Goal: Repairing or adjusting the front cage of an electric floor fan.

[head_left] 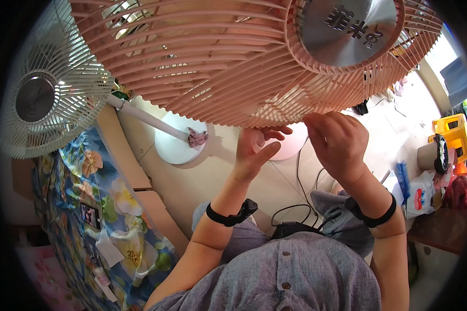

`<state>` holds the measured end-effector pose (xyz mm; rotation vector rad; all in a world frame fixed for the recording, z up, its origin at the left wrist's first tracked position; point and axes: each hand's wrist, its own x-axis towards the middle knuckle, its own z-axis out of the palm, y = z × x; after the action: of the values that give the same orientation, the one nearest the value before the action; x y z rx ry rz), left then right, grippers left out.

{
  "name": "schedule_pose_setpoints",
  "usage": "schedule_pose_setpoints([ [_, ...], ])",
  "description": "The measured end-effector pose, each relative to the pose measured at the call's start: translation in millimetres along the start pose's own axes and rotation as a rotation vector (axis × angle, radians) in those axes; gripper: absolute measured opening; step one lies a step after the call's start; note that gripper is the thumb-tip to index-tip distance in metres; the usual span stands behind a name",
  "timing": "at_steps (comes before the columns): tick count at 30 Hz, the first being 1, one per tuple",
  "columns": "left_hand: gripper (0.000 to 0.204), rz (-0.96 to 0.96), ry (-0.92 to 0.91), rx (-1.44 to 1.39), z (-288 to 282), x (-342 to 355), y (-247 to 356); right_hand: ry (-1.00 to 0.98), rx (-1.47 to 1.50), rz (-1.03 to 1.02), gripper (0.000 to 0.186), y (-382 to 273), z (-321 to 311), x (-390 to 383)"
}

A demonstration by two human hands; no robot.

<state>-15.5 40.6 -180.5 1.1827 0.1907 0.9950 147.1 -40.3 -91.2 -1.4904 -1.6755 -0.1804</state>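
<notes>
A large pink fan guard [202,96] with curved slats fills the top, and a silver round badge [342,33] sits at its centre. My left hand [255,150] is just under the guard's lower rim, palm up, thumb apart and fingers loosely bent; I see nothing held in it. Right of it, my right hand [342,140] has its fingertips pinched together at the same rim. Whatever lies between those fingertips is too small or hidden to make out. Below the guard, part of a pale pink round base [291,141] shows behind my hands.
A white fan [36,96] stands at left, its pole [153,124] running to a round white base [166,142] with a pinkish cloth [197,137]. A flowered cover [124,207] holds a phone [90,215]. Black cable [299,173] loops near my legs; a yellow stool [454,132] stands right.
</notes>
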Motion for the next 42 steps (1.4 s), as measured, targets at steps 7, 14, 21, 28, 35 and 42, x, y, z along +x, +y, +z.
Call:
schedule_pose_setpoints([
  [7,0.05,0.025,-0.007,-0.012,4.4,-1.8,-0.7,-0.178,-0.151,0.002,0.007,-13.4,-1.4,6.6],
  [14,0.056,-0.01,0.027,-0.034,-2.7,-2.4,3.0,-0.169,0.411,0.496,0.005,-10.1,-4.8,1.2],
  [21,0.056,-0.003,0.015,-0.052,-9.2,-1.2,4.0,-0.204,0.29,0.319,0.005,-11.6,-14.3,-4.4],
  [28,0.055,-0.004,0.017,-0.069,-8.8,-2.1,0.3,-0.075,-0.028,-0.17,0.011,-4.4,-13.5,-10.6],
  [35,0.057,-0.009,-0.016,-0.131,-15.2,-4.4,-1.7,-0.097,-0.306,-0.311,0.015,-4.1,-23.6,-11.6],
  [42,0.058,-0.011,-0.013,-0.137,-16.6,-5.6,1.6,-0.06,-0.123,-0.199,0.012,-16.9,-40.0,-7.5],
])
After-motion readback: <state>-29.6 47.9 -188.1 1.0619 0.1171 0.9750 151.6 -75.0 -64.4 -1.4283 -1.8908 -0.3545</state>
